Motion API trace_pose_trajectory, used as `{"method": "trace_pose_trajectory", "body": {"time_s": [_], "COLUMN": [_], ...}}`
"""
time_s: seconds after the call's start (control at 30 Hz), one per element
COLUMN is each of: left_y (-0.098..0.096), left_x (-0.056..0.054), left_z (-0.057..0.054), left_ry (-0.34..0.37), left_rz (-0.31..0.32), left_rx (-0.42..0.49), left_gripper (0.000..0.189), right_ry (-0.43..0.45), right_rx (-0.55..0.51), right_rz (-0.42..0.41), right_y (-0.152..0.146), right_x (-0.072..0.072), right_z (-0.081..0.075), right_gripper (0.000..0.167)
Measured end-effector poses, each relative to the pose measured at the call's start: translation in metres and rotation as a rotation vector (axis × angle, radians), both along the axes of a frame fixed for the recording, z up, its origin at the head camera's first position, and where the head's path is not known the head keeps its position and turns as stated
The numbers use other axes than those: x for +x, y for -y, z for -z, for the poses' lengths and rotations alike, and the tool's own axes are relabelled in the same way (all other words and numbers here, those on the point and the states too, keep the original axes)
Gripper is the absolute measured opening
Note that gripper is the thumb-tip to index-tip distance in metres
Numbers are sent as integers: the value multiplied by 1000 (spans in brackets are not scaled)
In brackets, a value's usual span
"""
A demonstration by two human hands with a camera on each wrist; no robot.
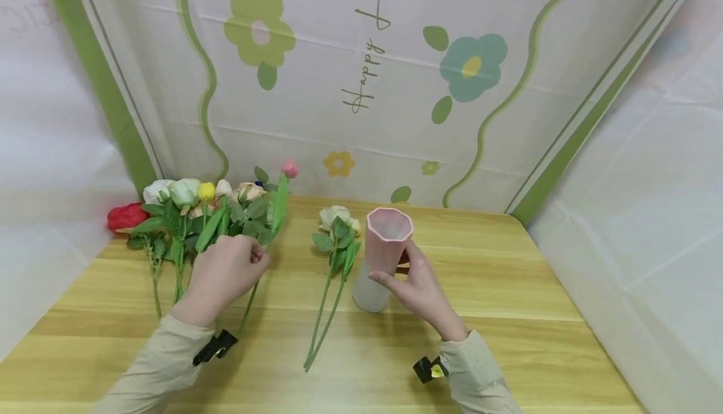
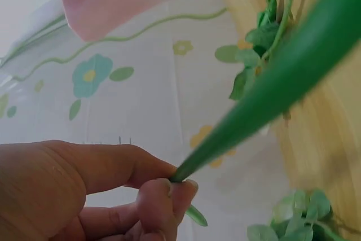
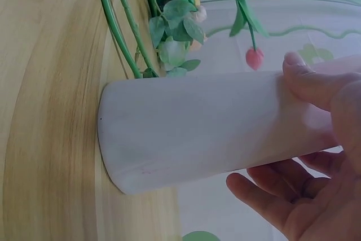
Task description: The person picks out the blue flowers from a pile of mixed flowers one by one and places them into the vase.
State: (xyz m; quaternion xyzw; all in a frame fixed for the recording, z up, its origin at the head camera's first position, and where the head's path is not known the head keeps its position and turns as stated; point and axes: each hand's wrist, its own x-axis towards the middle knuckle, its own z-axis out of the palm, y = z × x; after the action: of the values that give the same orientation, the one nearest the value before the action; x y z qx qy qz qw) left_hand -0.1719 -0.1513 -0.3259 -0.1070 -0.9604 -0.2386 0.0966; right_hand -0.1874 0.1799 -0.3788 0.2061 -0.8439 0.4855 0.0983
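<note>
My left hand [image 1: 231, 266] pinches the green stem [image 2: 242, 122] of a pink tulip [image 1: 290, 168] between thumb and fingertips. The tulip's bloom rises above the other flowers, and its stem slants down past the wrist. My right hand [image 1: 417, 285] holds a tall vase [image 1: 384, 251], pink at the top and frosted white below, with thumb and fingers around its side. The vase stands on the table, and its faceted mouth faces up. Just left of the vase lie a white rose [image 1: 334, 216] and another green-stemmed flower, side by side.
A heap of artificial flowers lies at the left, among them a red bloom [image 1: 127, 216], a yellow tulip [image 1: 206, 191] and a pale green rose [image 1: 184, 192]. The wooden table [image 1: 508, 288] ends at a printed cloth backdrop [image 1: 350, 44], with white cloth at both sides.
</note>
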Motion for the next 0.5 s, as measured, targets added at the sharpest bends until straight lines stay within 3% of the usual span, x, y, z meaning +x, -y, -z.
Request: {"method": "trace_pose_trajectory", "body": {"time_s": [0.27, 0.5], "left_y": [-27, -44], "left_x": [6, 8], "left_z": [16, 33], "left_ry": [-58, -62], "left_rz": [64, 140], "left_rx": [17, -1], "left_gripper": [23, 40], "right_ry": [20, 25], "right_rx": [3, -21], "right_rz": [12, 2], "right_y": [1, 2], "right_x": [1, 0], "right_z": [-1, -2], "right_gripper": [66, 67]}}
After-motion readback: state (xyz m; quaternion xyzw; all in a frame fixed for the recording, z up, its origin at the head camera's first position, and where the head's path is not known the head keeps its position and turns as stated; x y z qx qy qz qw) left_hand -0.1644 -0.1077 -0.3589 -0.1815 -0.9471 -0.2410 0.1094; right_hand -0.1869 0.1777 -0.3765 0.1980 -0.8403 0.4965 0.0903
